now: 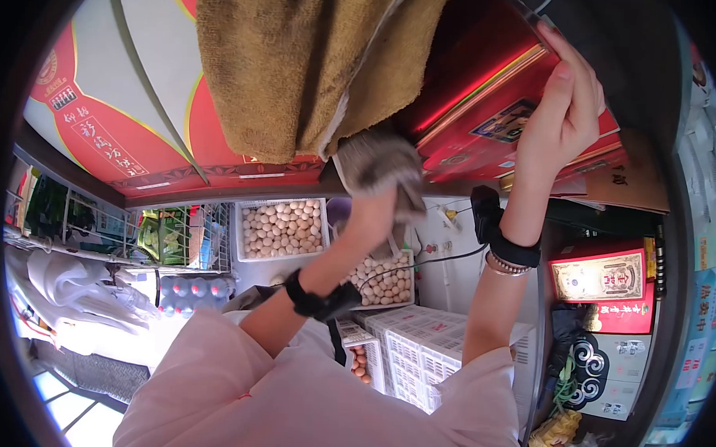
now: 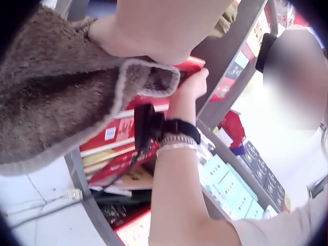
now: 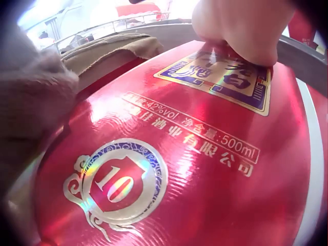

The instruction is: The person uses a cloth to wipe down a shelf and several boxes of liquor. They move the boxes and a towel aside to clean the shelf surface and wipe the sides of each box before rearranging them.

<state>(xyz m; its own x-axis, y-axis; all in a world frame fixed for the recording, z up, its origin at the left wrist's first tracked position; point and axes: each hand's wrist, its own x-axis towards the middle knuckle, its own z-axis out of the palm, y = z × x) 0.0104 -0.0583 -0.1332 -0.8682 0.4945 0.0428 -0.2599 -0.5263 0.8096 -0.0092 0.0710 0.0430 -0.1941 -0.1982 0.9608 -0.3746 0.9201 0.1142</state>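
A: The left hand is wrapped round a grey-brown cloth, just below the towel. And the right?
B: The red box, right of the towel, is pinched at its edge by the right hand; it is best kept steady while light, even strokes are made.
A: Containers?
B: Below the towel, a white crate is filled with eggs.

The red box reads "42%vol", "500ml" and "有限公司", with "10" on its round badge; a pale blue sign shows "78" above "68"
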